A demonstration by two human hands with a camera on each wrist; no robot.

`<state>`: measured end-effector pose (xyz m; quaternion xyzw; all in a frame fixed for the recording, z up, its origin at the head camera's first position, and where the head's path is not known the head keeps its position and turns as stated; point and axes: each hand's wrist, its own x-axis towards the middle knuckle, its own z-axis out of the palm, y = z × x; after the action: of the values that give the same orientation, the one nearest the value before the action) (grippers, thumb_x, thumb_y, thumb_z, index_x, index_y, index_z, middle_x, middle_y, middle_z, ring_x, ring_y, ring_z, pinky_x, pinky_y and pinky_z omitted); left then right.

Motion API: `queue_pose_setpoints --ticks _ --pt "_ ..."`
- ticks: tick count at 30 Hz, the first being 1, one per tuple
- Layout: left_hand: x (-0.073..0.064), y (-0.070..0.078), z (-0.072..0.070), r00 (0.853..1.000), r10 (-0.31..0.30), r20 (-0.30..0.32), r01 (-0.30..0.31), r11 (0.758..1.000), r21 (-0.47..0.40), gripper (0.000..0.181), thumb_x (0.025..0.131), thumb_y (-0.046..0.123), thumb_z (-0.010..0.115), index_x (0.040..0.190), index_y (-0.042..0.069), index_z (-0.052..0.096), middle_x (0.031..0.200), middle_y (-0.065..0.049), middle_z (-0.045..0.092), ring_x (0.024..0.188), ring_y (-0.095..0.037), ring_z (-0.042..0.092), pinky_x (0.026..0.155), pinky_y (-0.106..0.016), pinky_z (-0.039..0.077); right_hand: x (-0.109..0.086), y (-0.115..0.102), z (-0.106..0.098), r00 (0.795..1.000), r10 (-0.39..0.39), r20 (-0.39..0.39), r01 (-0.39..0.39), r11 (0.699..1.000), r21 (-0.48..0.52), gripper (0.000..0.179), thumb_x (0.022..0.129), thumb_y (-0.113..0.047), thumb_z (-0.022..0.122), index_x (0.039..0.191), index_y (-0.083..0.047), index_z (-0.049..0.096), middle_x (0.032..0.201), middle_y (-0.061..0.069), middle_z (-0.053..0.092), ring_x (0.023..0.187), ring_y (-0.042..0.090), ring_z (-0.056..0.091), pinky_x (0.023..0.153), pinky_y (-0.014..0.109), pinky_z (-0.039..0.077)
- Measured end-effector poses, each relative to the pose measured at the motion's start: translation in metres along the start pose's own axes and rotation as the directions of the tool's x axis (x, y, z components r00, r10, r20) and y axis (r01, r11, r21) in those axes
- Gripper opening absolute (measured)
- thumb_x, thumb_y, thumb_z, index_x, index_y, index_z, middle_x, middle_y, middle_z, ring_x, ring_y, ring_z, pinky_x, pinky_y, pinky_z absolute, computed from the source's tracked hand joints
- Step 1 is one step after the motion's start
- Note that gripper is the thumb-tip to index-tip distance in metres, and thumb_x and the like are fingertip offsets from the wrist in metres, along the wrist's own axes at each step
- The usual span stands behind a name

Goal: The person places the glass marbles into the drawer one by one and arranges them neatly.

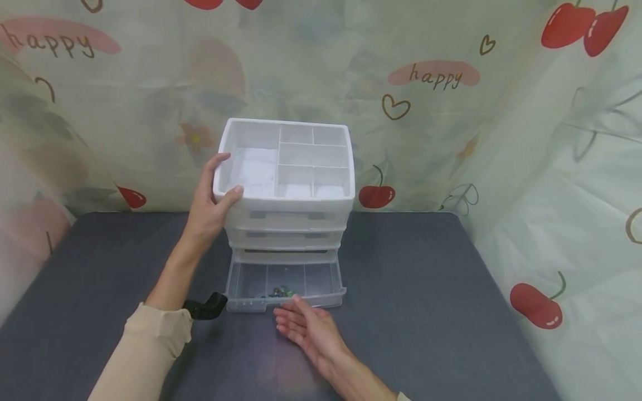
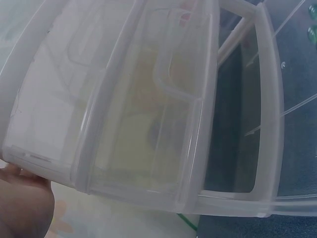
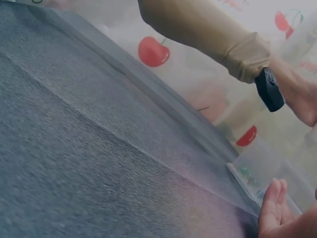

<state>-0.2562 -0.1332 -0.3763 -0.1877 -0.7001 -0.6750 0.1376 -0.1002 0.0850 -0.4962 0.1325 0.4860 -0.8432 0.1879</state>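
A white plastic drawer organizer [image 1: 291, 217] stands at the back of the table, its bottom clear drawer [image 1: 321, 281] pulled out. Small green and bluish glass marbles [image 1: 282, 292] lie near that drawer's front. My left hand [image 1: 208, 200] grips the organizer's left top rim, thumb over the front corner; the left wrist view shows part of this hand beside the upper drawers [image 2: 143, 99]. At the open drawer's front edge is my right hand [image 1: 313, 334], fingers extended and fairly straight, thumb up by the edge. In the right wrist view its fingers [image 3: 271, 206] overlap the drawer.
The organizer's top is a white tray with several compartments [image 1: 313, 156]. Two upper drawers are closed. A dark grey cloth [image 1: 426, 312] covers the table. Patterned curtains [image 1: 301, 67] hang behind and at the sides. A black wrist device [image 1: 207, 306] sits by the left cuff.
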Motion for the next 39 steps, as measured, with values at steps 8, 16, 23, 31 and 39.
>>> queue_pose_setpoints --ticks 8,16,23,31,39 --pt "-0.001 0.001 0.001 1.000 -0.002 0.000 0.002 1.000 -0.008 0.061 0.097 0.005 0.059 0.151 0.016 0.034 0.153 -0.012 0.029 0.121 -0.026 0.038 0.088 -0.031 0.039 0.009 -0.004 -0.002 0.999 0.014 0.037 -0.013 1.000 -0.016 0.056 0.099 -0.035 0.062 0.125 0.013 0.058 0.114 0.024 0.068 0.097 0.022 0.070 0.088 0.035 0.053" --pt "0.000 0.001 0.000 1.000 0.003 -0.005 -0.003 1.000 -0.004 0.060 0.097 0.005 0.059 0.151 0.016 0.034 0.153 -0.009 0.030 0.121 -0.025 0.038 0.089 -0.030 0.038 0.018 -0.009 -0.004 0.997 0.042 0.067 -0.041 0.999 -0.022 0.058 0.098 -0.036 0.063 0.127 0.013 0.057 0.115 0.024 0.068 0.097 0.022 0.070 0.087 0.034 0.054" --pt "0.000 -0.001 0.000 1.000 0.004 -0.007 -0.004 1.000 -0.009 0.060 0.097 0.005 0.059 0.151 0.017 0.035 0.151 -0.010 0.031 0.118 -0.024 0.040 0.088 -0.029 0.039 0.028 -0.013 -0.004 0.997 0.049 0.067 -0.048 0.999 -0.024 0.058 0.098 -0.036 0.063 0.129 0.012 0.056 0.118 0.024 0.067 0.102 0.024 0.069 0.090 0.035 0.052" --pt "0.000 0.000 0.001 1.000 -0.005 -0.005 0.005 1.000 -0.024 0.060 0.098 0.005 0.059 0.151 0.018 0.034 0.148 -0.013 0.032 0.115 -0.024 0.042 0.086 -0.030 0.041 0.040 -0.024 -0.010 0.996 0.049 0.077 -0.046 0.998 -0.040 0.061 0.097 -0.038 0.064 0.130 0.012 0.055 0.120 0.025 0.065 0.107 0.027 0.067 0.091 0.036 0.052" --pt "-0.001 0.000 0.002 1.000 -0.007 -0.012 0.007 1.000 -0.027 0.060 0.097 0.004 0.059 0.151 0.017 0.034 0.146 -0.016 0.033 0.114 -0.024 0.043 0.085 -0.029 0.042 0.048 -0.028 -0.013 0.992 0.062 0.107 -0.056 0.997 -0.056 0.059 0.099 -0.036 0.061 0.132 0.012 0.054 0.122 0.025 0.065 0.107 0.025 0.067 0.091 0.035 0.052"
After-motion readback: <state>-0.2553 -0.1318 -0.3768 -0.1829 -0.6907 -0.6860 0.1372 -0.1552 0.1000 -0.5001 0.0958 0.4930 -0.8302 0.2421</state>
